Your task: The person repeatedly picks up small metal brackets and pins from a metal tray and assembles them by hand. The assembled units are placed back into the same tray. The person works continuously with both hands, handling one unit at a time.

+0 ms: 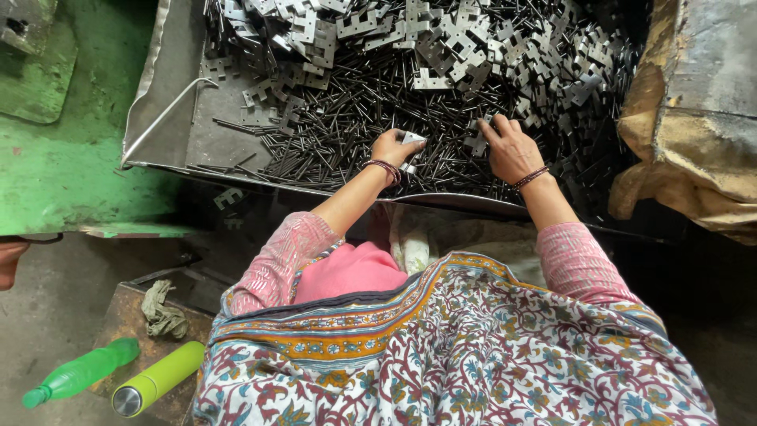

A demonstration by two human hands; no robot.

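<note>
fingers of the left hand (pixel 392 147) pinch a notched metal plate (pixel 412 140); right hand (pixel 510 150), fingers spread, touches another plate (pixel 478 143) just beside.

Single view, head-mounted, looking steeply down over the wearer's own lap and patterned cloth (pixel 473 347) at the near edge. It faces forward onto a metal tray (pixel 169 118) of small parts filling the far half, at arm's reach. The frame takes in green machine surface (pixel 55 158) at left and floor with two bottles (pixel 118 379) near left; no second view overlaps it.
</note>
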